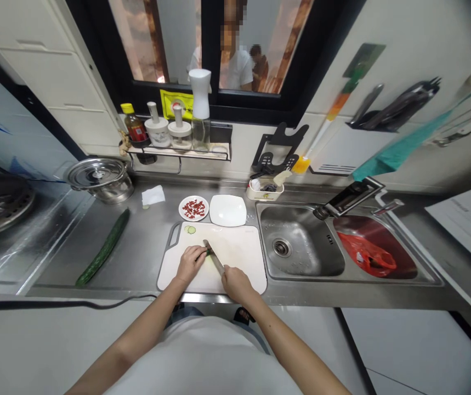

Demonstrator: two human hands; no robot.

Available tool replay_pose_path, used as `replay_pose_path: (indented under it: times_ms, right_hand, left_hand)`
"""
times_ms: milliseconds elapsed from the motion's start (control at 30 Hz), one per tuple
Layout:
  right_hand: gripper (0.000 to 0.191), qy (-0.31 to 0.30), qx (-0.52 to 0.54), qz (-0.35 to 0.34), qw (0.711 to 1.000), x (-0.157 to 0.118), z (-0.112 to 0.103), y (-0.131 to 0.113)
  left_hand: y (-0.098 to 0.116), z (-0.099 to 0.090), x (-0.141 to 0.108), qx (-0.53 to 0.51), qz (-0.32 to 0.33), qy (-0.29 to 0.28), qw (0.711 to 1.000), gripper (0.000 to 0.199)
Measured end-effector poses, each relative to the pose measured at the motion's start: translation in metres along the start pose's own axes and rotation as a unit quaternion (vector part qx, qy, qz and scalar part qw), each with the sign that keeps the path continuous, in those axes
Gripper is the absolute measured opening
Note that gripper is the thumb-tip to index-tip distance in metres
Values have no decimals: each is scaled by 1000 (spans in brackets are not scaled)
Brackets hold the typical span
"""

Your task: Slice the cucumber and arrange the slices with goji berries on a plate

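Observation:
On the white cutting board [247,249], my left hand [192,262] has its fingers closed on a small piece of cucumber [208,253], mostly hidden beneath them. My right hand [235,278] grips the handle of a kitchen knife [216,260]. Its blade points away from me and to the left, close beside my left fingertips at the cucumber piece. A few pale cucumber slices [190,230] lie near the board's upper left corner. Beyond the board stand a small plate [181,214] of chopped red pieces and a white square plate [227,210].
A long whole cucumber [103,249] rests on the steel counter to the left, with a lidded pot [107,184] behind it. A double sink [301,244] adjoins the board's right side; a red plastic bag [370,258] lies in its right basin. A condiment rack [189,152] hangs below the window.

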State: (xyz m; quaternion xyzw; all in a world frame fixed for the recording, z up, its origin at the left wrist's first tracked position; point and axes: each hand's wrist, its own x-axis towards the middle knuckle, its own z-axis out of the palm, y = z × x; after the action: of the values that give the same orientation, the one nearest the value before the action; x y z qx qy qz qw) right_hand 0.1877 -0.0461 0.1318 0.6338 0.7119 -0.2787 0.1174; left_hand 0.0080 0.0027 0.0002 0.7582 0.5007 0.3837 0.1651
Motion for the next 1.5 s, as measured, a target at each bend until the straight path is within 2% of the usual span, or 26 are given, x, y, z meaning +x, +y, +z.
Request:
replay_pose_path:
  times_ms: [467, 767, 1100, 1500]
  right_hand:
    - [33, 1, -3, -2, 1000, 13, -5, -11]
    - [32, 2, -9, 2, 1000, 4, 1, -4]
    - [33, 4, -8, -2, 1000, 20, -1, -13]
    - [32, 4, -18, 10, 1000, 9, 5, -8]
  left_hand:
    - [3, -2, 1, 5, 1, -1, 1000, 22]
    - [4, -3, 1, 5, -2, -4, 1000, 22]
    - [3, -2, 2, 1, 3, -1, 1000, 23]
    - [5, -3, 3, -4, -8, 3, 1000, 23]
